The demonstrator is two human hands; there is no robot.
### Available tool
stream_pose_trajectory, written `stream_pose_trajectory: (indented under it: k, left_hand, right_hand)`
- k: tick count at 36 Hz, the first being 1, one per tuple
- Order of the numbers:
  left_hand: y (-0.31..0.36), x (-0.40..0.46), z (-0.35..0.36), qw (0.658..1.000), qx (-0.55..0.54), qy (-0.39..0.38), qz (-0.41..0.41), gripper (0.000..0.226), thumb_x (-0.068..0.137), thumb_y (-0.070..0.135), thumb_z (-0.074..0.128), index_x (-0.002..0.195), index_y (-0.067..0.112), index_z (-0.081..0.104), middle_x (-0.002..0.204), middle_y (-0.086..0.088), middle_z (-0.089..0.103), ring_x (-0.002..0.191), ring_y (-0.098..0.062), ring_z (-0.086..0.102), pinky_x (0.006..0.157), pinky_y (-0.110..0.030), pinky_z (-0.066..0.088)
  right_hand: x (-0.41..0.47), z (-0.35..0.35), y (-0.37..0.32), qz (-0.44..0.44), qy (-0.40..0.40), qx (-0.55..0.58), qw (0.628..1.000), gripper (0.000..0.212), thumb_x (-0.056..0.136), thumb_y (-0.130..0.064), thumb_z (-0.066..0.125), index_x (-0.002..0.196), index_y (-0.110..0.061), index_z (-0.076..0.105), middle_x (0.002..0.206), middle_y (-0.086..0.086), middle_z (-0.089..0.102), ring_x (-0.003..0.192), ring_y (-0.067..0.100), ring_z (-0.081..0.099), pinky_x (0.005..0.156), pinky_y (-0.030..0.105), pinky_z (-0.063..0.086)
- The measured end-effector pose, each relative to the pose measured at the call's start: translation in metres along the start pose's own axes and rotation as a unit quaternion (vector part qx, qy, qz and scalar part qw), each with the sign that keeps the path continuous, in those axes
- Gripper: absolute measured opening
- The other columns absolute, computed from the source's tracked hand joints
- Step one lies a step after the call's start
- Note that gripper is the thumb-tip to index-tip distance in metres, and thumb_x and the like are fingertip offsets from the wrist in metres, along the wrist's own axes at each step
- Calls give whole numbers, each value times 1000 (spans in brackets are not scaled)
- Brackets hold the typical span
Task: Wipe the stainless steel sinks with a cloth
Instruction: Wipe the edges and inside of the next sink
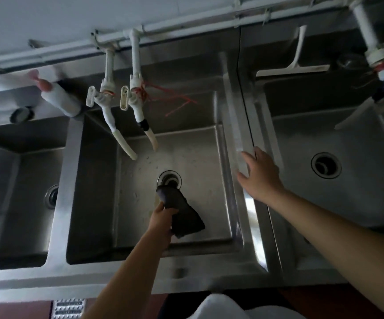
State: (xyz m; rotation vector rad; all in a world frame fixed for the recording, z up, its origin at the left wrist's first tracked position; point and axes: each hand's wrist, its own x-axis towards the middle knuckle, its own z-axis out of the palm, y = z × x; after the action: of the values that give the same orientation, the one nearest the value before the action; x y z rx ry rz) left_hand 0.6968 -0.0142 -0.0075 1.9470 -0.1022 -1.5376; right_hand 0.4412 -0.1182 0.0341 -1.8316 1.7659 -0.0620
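Observation:
Three stainless steel sinks run side by side: a left sink (14,226), a middle sink (94,203) and a right sink (358,203). My left hand (162,221) reaches down into the middle sink and grips a dark cloth (181,212), whose top end lies by the round drain (169,179). My right hand (261,174) rests with straight, spread fingers on the steel divider (234,134) between the middle and right sinks.
Two white taps (108,104) with hose ends hang over the back of the middle sink, with red string tied on one. A white squeegee (296,63) lies on the back ledge at right. A white bottle (57,97) lies on the left ledge.

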Motion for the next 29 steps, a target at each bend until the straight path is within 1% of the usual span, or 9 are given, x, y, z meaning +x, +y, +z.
stream_pose_trajectory:
  k: [3,6,10,13,17,21,24,26,29]
  left_hand:
    - [8,38,-3,998,-51,19,-22,58,94,-1,50,144,27,44,132,-15,57,114,-41,58,86,-54,54]
    - [17,85,3,996,-16,84,-16,65,95,1,51,151,31,38,139,-12,56,118,-37,57,98,-50,51]
    - [39,149,20,981,35,185,37,57,96,0,44,145,28,48,135,-7,61,120,-34,58,92,-33,44]
    - [64,189,26,963,82,221,132,52,99,6,44,143,31,51,128,0,65,108,-23,62,85,-25,40]
    - [81,248,20,893,364,176,196,49,97,6,43,144,19,46,128,-11,61,104,-29,61,85,-39,51]
    - [78,282,34,835,518,-15,185,64,101,18,44,158,30,16,155,-8,33,138,-34,37,108,-48,38]
    - [60,290,49,798,578,46,163,76,97,39,46,155,42,-4,166,-1,0,150,-34,8,118,-58,16]
    - [47,294,61,808,565,92,136,77,97,52,41,150,50,-14,165,4,-15,152,-33,-7,118,-62,4]
    - [36,306,79,826,542,122,97,71,99,57,32,150,49,-17,165,2,-21,151,-32,-16,116,-67,-2]
  right_hand:
    - [26,-1,-13,9,-15,-71,997,69,96,-44,52,156,-29,20,165,10,8,152,35,9,119,56,20]
    - [61,4,-21,8,-15,-149,989,73,99,-52,42,158,-33,3,167,5,-10,154,29,-9,121,57,5]
    - [107,17,-17,-20,13,-218,976,76,98,-61,32,157,-37,-8,166,3,-17,153,27,-15,120,61,0]
    - [133,30,-10,-24,24,-237,971,78,96,-64,33,157,-38,-7,166,1,-18,153,27,-16,120,62,0]
    - [143,43,-2,-31,93,-227,969,79,89,-63,38,158,-32,13,168,2,3,155,27,0,119,62,8]
    - [144,43,-1,-30,106,-223,969,79,85,-58,42,157,-33,21,167,1,12,154,27,7,118,62,9]
    - [144,42,-4,-30,117,-218,968,79,84,-54,46,156,-30,24,167,2,14,154,27,7,118,60,7]
    - [144,41,-4,-35,126,-216,968,77,85,-52,46,156,-29,27,166,2,17,154,27,9,118,59,8]
    - [144,43,-1,-40,136,-223,965,77,85,-53,44,157,-29,26,166,2,18,154,27,9,118,59,10]
